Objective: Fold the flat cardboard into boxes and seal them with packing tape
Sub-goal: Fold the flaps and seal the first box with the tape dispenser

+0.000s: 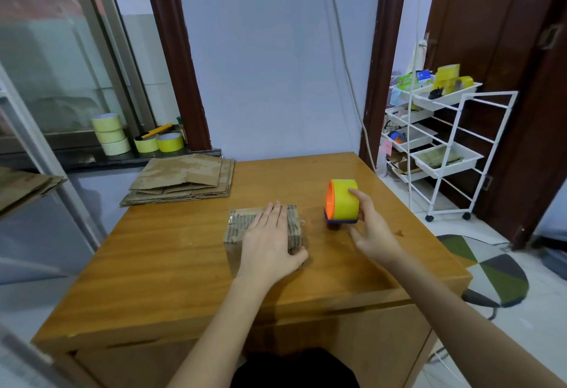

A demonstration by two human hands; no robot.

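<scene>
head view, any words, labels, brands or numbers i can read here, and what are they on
None can be read.
Taped cardboard box: print under the tape, too blurred to read.
Yellow tape dispenser: no text shows.
Packets on the white cart's top tray: printing too small and blurred.
Tape rolls on the sill: no label legible.
Flat cardboard stack: no print shows.

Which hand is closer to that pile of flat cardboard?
Left. The left hand rests on the small box, just before the flat cardboard stack; the right hand is farther right.
</scene>
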